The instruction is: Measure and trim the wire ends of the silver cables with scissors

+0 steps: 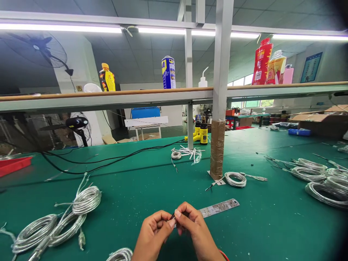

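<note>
Low in the middle of the view, my left hand (157,232) and my right hand (191,226) meet with their fingertips pinched together. Between them shows a thin dark wire (173,216), only a short bit of it visible; the fingers hide the rest. A worn steel ruler (220,208) lies flat on the bench just beyond my right hand, its near end hidden behind that hand. Partly cut off at the bottom edge, a coiled clear-sheathed cable (120,255) lies to the left of my left hand.
Coiled silver cables (87,200) lie at left, and several more coils (310,170) at right. One USB cable coil (235,179) rests by the taped post (218,150). Yellow heat guns (203,134) stand behind. A shelf (136,97) with bottles crosses above the green bench (130,195).
</note>
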`<state>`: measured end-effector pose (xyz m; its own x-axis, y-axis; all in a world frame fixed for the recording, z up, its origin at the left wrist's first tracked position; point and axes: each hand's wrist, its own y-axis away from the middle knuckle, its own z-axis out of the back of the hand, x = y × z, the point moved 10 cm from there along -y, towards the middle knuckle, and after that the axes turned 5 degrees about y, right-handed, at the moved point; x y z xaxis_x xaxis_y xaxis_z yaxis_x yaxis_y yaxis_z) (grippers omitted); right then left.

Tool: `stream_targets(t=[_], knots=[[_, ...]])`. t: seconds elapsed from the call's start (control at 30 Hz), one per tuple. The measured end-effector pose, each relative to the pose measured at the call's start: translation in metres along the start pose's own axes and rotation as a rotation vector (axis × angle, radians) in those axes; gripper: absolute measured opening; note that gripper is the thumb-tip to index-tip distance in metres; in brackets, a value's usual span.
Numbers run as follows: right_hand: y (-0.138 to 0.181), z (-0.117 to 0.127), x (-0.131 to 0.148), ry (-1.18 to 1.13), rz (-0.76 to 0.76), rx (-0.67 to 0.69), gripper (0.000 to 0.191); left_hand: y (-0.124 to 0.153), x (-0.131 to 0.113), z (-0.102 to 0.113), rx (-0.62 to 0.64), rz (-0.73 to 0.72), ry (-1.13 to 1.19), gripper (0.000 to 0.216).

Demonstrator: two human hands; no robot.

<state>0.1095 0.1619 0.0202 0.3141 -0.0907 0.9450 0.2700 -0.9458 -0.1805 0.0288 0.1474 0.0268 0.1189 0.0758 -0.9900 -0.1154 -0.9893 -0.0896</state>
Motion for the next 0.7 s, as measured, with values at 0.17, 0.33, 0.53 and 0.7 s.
stream_targets(t=[0.17, 0.33, 0.53, 0.7], knots=[[0.001, 0.003, -0.014, -0.096, -0.094, -0.008, 0.032, 0.002, 0.002, 0.008, -0.079, -0.001, 0.052, 0.037], [0.003, 0.008, -0.012, -0.027, -0.105, -0.009, 0.033, 0.006, -0.001, 0.015, -0.162, -0.020, 0.076, 0.038], [0.003, 0.013, 0.002, 0.093, -0.007, -0.081, 0.026, 0.006, -0.008, 0.015, -0.185, -0.089, 0.039, 0.037], [0.002, 0.015, 0.004, 0.139, 0.024, -0.120, 0.028, 0.008, -0.011, 0.013, -0.201, -0.123, 0.025, 0.034]])
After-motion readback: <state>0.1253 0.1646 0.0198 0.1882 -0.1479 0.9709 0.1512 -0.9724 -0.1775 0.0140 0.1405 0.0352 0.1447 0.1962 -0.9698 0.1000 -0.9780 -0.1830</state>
